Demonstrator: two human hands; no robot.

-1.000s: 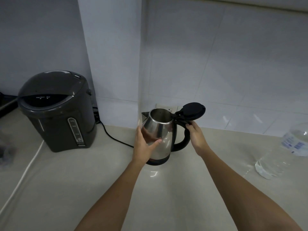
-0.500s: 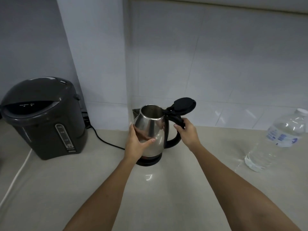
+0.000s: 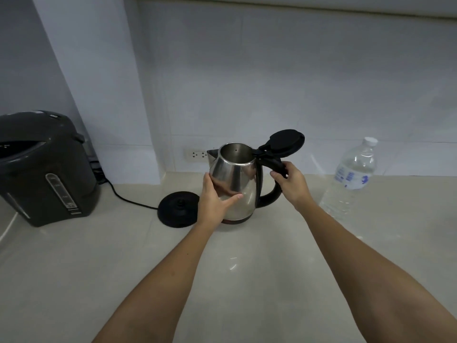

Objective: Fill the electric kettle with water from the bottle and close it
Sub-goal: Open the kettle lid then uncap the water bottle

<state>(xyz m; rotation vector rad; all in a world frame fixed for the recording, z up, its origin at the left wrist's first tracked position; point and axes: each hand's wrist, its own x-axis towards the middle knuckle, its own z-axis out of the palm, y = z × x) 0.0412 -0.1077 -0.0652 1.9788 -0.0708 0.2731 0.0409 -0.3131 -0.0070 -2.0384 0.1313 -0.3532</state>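
The kettle stands upright near the bench's back edge, spout leftward, lid open. Left hand cups its body; right hand grips the handle. Bottle stands right; bare bench in front.

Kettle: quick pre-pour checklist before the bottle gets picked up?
1. Lid swung fully open: ok.
2. Kettle off its base, upright on the counter: ok.
3. Left hand steadying the body: ok.
4. Right hand free for the bottle: not ok, on the handle.
5. Bottle cap off: not ok.
6. Kettle empty inside: cannot tell.
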